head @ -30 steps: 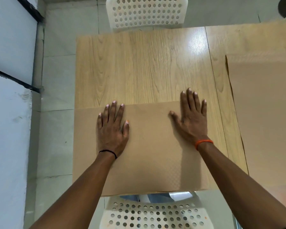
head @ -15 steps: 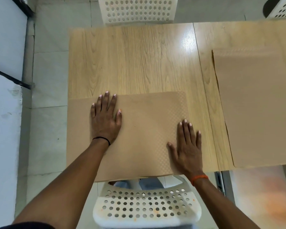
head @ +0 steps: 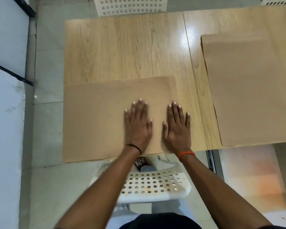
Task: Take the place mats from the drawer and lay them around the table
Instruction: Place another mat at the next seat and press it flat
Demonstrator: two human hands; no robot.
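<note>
Both hands have drawn together on the near place mat [head: 96, 119]. The left hand [head: 137, 125], which half a second ago lay flat on the mat's left part, now lies flat right of its middle. The right hand [head: 177, 128], a second ago up at the mat's far right corner, sits at the near right edge, just beside the left, thumbs close but apart. The mat itself seems to have slid slightly leftward on the surface [head: 130, 47], though the camera shifted too.

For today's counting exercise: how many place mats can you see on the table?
2. One place mat lies at the table's near edge under both flat hands; another place mat lies to the right, cut by the frame. More could be out of view.
</note>
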